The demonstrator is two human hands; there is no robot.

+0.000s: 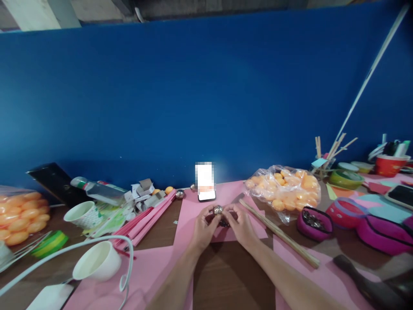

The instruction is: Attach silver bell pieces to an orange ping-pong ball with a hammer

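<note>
- Just below the frame's centre, the left hand (pixel 205 223) and right hand (pixel 238 221) both grasp a small silver ball (pixel 218 210) at the fingertips.
- The ball looks smooth, so a loosened pinch could let it roll across the desk (pixel 232 269).
- At lower left, a white cable (pixel 132 256) loops beside a white cup (pixel 111 260); snagging it might tip the cup, whose contents I cannot tell.
- Right of centre, a magenta container (pixel 311 235) holds small metal pieces; a clear bag (pixel 285 218) above it holds orange balls.
- Far right, a red cup (pixel 389 167) holds pen-like items.
</note>
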